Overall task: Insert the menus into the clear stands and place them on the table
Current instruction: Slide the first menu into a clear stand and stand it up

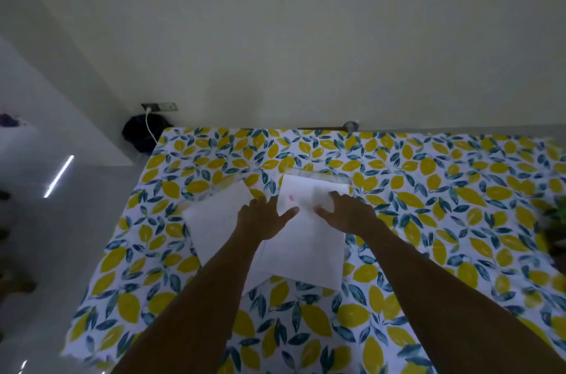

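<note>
Two white menus are out on the lemon-print table, and neither looks fully in a stand yet: the right menu has its far edge at a clear stand lying flat, while the left menu just sits beside it. Left hand and right hand both rest spread flat on the right menu, gripping nothing. The stand's basically see-through in this dim light, so I can't tell how far in the sheet is, or if there's a second stand.

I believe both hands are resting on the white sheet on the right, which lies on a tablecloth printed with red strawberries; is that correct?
Not quite: the head view shows the tablecloth printed with yellow lemons and blue-green leaves, not red strawberries. The rest holds: the left hand and the right hand both rest on the right white sheet.
</note>
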Demonstrator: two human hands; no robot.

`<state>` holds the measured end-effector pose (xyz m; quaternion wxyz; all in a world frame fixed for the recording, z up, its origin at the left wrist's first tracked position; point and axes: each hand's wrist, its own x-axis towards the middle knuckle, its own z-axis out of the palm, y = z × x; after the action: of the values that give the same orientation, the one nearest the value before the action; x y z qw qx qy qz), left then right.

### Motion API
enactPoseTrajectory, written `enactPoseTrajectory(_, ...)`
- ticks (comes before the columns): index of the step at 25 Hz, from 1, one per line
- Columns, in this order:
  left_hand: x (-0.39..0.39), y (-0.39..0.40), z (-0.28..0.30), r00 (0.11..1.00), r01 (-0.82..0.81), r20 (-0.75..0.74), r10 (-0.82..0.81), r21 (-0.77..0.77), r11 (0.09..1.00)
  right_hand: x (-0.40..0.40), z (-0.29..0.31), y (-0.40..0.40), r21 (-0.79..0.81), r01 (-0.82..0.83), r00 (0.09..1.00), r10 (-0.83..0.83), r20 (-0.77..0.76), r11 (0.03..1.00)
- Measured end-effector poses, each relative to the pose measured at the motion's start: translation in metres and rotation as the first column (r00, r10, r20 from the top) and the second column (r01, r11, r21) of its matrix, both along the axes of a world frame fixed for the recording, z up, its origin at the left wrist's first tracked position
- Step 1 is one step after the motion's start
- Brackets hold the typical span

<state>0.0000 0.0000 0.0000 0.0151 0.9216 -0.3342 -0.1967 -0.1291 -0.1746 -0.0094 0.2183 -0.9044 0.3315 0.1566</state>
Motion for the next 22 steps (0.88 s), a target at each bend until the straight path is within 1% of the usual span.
enactPoseTrajectory(3,-0.008,0.003,-0.024,0.997,-0.026,-0.071,0.029,0.048,0.998,-0.010,-0.019,-0.004,0.029,-0.001,0.998,0.003,-0.062,1.000)
enactPoseTrajectory(4,-0.010,0.005,-0.034,0.992,-0.043,-0.115,0.051,0.070,0.997,-0.015,-0.027,-0.006,0.057,0.014,0.997,-0.010,-0.080,0.998)
enactPoseTrajectory(6,-0.017,0.006,-0.049,0.975,-0.065,-0.205,0.081,0.083,0.994,-0.022,-0.041,-0.004,0.097,0.038,0.996,-0.030,-0.081,0.995)
enactPoseTrajectory(7,-0.021,0.007,-0.056,0.970,-0.077,-0.223,0.093,0.079,0.994,-0.025,-0.046,-0.003,0.092,0.063,0.996,-0.057,-0.061,0.994)
enactPoseTrajectory(9,-0.032,0.007,-0.063,0.973,-0.108,-0.201,0.115,0.047,0.993,-0.033,-0.056,0.000,0.103,0.133,0.991,-0.132,-0.016,0.986)
enactPoseTrajectory(11,-0.042,0.008,-0.065,0.972,-0.174,-0.162,0.172,0.000,0.985,-0.041,-0.067,0.008,0.156,0.200,0.979,-0.204,0.010,0.967)
enactPoseTrajectory(12,-0.047,0.009,-0.065,0.962,-0.214,-0.177,0.207,-0.021,0.977,-0.047,-0.072,0.015,0.182,0.237,0.970,-0.243,0.011,0.954)
enactPoseTrajectory(15,-0.057,0.015,-0.065,0.894,-0.344,-0.334,0.298,-0.087,0.935,-0.061,-0.079,0.029,0.275,0.393,0.909,-0.416,0.028,0.877)
enactPoseTrajectory(16,-0.059,0.018,-0.065,0.871,-0.376,-0.379,0.314,-0.101,0.921,-0.066,-0.079,0.032,0.302,0.420,0.891,-0.452,0.041,0.856)
enactPoseTrajectory(19,-0.067,0.028,-0.057,0.837,-0.409,-0.448,0.313,-0.134,0.903,-0.080,-0.069,0.033,0.319,0.420,0.878,-0.469,0.093,0.850)
enactPoseTrajectory(22,-0.075,0.040,-0.042,0.854,-0.384,-0.440,0.276,-0.177,0.906,-0.096,-0.054,0.035,0.276,0.424,0.876,-0.468,0.115,0.863)
